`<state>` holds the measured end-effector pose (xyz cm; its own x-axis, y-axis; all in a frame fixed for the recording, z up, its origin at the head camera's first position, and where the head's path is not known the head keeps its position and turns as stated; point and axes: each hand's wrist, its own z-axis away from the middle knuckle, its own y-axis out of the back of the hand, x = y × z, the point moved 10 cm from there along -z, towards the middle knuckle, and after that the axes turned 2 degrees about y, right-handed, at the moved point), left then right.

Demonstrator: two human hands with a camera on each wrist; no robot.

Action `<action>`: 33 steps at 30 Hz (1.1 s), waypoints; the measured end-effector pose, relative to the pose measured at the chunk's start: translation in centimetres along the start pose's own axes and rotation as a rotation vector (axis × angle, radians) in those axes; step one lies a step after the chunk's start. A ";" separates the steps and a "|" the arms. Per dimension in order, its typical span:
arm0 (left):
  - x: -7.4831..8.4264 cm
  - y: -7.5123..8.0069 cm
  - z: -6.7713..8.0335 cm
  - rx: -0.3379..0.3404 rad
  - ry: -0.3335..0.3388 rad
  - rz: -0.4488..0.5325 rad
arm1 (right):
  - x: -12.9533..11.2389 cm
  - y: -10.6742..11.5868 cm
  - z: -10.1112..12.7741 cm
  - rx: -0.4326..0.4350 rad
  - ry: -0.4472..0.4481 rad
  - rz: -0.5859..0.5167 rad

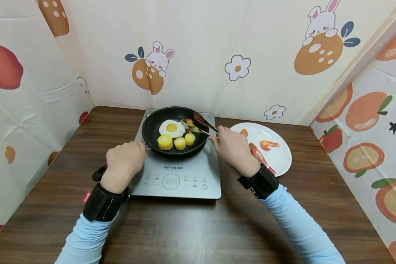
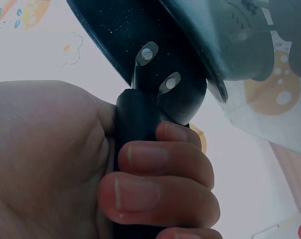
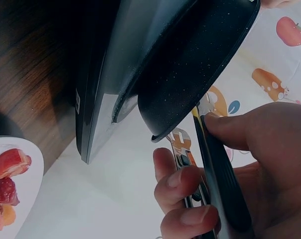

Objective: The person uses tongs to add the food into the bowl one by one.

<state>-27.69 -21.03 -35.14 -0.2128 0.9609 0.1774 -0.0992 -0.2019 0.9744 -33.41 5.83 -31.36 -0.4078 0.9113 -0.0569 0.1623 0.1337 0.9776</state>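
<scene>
A black frying pan (image 1: 151, 126) sits on a grey induction cooker (image 1: 178, 179). In it lie a fried egg (image 1: 171, 128) and three yellow corn pieces (image 1: 179, 142). My left hand (image 1: 124, 161) grips the pan handle (image 2: 135, 129), fingers curled round it. My right hand (image 1: 232, 148) holds black tongs (image 1: 199, 124) whose tips reach over the pan's right side onto a small reddish piece by the egg. In the right wrist view the fingers (image 3: 183, 189) wrap the tongs' arms (image 3: 218, 184) beside the pan's rim (image 3: 200, 74).
A white plate (image 1: 277, 156) with a shrimp (image 1: 268, 145) and other food pieces lies right of the cooker. The dark wooden table (image 1: 184, 231) is walled by a cartoon-printed sheet (image 1: 237, 55) at the back and both sides.
</scene>
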 end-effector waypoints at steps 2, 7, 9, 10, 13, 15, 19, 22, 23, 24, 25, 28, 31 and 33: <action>0.0 0.0 0.0 0.000 -0.001 -0.002 | 0.0 -0.1 0.0 -0.002 -0.002 -0.001; 0.0 0.0 0.0 -0.001 -0.002 -0.004 | 0.2 -0.2 0.0 -0.003 -0.005 -0.008; 0.0 0.0 0.0 -0.001 -0.001 -0.005 | 0.2 -0.2 0.0 -0.005 -0.009 -0.013; 0.0 0.0 0.0 -0.001 -0.002 -0.005 | 0.3 -0.2 0.1 -0.008 -0.014 -0.016; 0.0 0.0 0.0 0.001 -0.005 -0.005 | 0.4 -0.3 0.2 -0.015 -0.027 -0.022; 0.1 0.0 0.0 0.002 -0.007 -0.006 | 0.5 -0.3 0.2 -0.021 -0.035 -0.024; 0.1 0.1 0.1 0.008 -0.010 -0.004 | 0.6 -0.2 0.5 -0.024 -0.043 -0.026; 0.1 0.1 0.2 0.018 -0.013 0.000 | 0.6 -0.2 0.7 -0.028 -0.046 -0.024; 0.1 0.2 0.2 0.021 -0.015 0.001 | 0.7 -0.2 0.7 -0.030 -0.048 -0.024; 0.1 0.2 0.2 0.021 -0.016 0.002 | 0.7 -0.2 0.8 -0.031 -0.049 -0.025; 0.1 0.2 0.2 0.021 -0.016 0.002 | 0.8 -0.2 0.8 -0.033 -0.051 -0.025; 0.1 0.2 0.2 0.015 -0.014 0.001 | 0.9 -0.1 1.1 -0.028 -0.056 -0.032; 0.1 0.1 0.2 0.010 -0.011 -0.001 | 1.1 0.0 1.4 -0.015 -0.061 -0.049; 0.0 0.1 0.2 0.007 -0.009 -0.002 | 1.3 0.2 1.7 -0.002 -0.059 -0.061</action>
<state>-27.54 -20.98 -34.98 -0.2037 0.9630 0.1764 -0.0928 -0.1983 0.9757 -32.35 7.67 -31.60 -0.3629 0.9230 -0.1279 0.1371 0.1887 0.9724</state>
